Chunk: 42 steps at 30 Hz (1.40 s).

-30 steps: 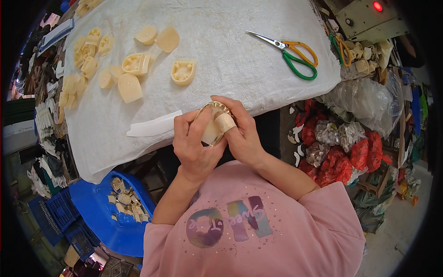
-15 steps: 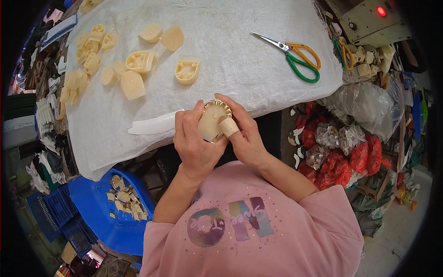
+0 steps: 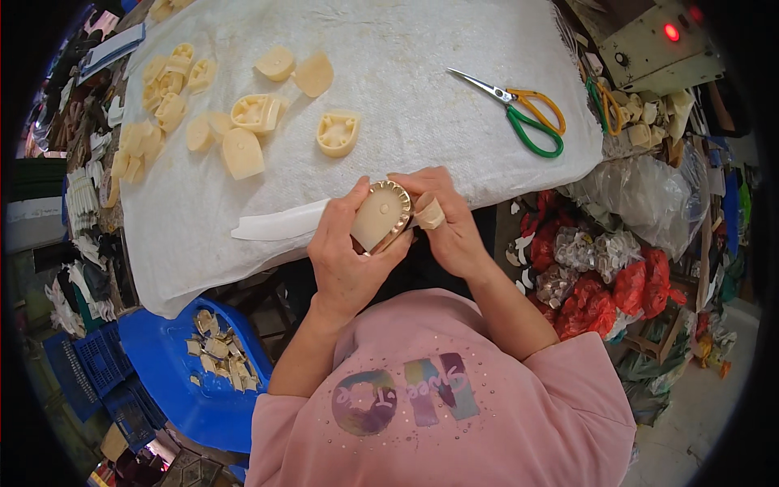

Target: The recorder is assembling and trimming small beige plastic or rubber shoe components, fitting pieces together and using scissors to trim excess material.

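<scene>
Over the table's near edge, my left hand (image 3: 342,247) grips a cream shoe heel (image 3: 376,219), its flat face turned up. A shiny gold covering (image 3: 403,199) wraps the heel's side, its edge folded in small pleats around the curved rim. My right hand (image 3: 459,239) is curled against the right side of the heel, fingertips at its upper rim. Beige tape (image 3: 430,213) is wrapped round the right thumb; the thumb's tip is hard to make out. A white curved strip (image 3: 280,221) lies on the table beside my left hand.
Several bare cream heels (image 3: 338,134) lie on the white-covered table (image 3: 398,89), mostly at left. Scissors (image 3: 519,114) with green and orange handles rest at right. Below left, a blue tub (image 3: 162,365) holds gold-covered pieces. Red plastic bags (image 3: 588,304) are heaped at lower right.
The right thumb has lifted off the heel's face and moved to its right side. The heel has turned slightly and shifted a little right, showing more gold side.
</scene>
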{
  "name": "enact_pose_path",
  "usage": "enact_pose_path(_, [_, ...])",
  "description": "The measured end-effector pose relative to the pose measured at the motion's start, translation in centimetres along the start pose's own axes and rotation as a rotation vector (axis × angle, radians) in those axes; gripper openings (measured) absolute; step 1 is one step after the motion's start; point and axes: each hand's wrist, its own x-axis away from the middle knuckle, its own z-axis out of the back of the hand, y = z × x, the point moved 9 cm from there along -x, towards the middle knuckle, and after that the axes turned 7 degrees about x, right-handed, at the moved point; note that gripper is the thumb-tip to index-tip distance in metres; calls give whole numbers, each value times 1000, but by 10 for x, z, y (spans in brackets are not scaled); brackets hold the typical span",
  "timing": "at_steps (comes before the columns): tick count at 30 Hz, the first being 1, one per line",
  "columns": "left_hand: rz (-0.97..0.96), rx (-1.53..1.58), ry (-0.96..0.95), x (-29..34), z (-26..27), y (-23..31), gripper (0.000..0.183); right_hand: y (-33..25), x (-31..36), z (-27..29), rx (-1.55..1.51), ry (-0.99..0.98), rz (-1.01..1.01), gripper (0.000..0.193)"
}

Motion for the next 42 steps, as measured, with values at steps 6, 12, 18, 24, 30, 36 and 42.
enact_pose_path(6, [159, 331, -169, 10, -13, -17, 58, -11, 3, -13, -292, -145, 40, 42])
enact_pose_path(12, [450, 909, -72, 25, -26, -30, 46, -10, 2, -8, -158, -98, 106, 51])
enact_pose_path(18, [478, 852, 29, 22, -21, -29, 42, -14, 0, -10, -187, -120, 151, 52])
enact_pose_path(24, [450, 863, 76, 28, -14, -35, 41, -18, -1, -18, -72, -139, 112, 53])
enact_pose_path(30, [617, 1185, -197, 37, -35, -30, 52, -3, -1, -13, -121, -190, 32, 44])
enact_pose_path(36, [456, 972, -278, 33, -20, -27, 45, 28, -8, -5, -492, -6, -316, 24])
enact_pose_path(42, [-10, 491, -78, 23, 9, -4, 21, 27, -2, -16, -564, -78, -434, 19])
